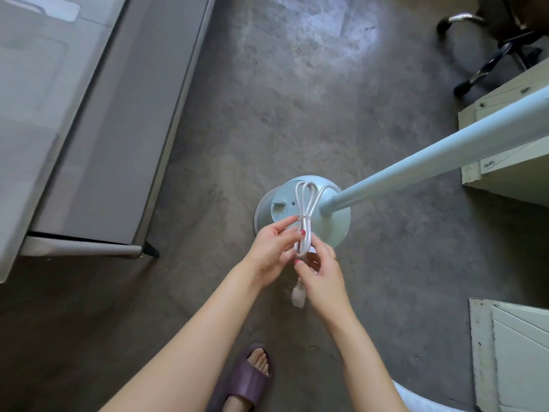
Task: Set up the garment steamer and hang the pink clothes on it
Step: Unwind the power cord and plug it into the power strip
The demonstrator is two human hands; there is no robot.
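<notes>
The garment steamer's pale blue round base (335, 217) stands on the concrete floor, and its pale blue pole (430, 157) rises toward the upper right edge. A white power cord (306, 209), folded into loops and bound by a thin tie, is held above the base. My left hand (271, 249) pinches the bundle from the left. My right hand (320, 272) grips its lower end from the right. The white plug (298, 295) hangs below my hands. No pink clothes are in view.
A grey bed or sofa frame (98, 138) fills the left side. Cream cabinets (505, 162) stand at the right, with an office chair base (493, 58) at the top right. My foot in a purple slipper (246, 379) is at the bottom.
</notes>
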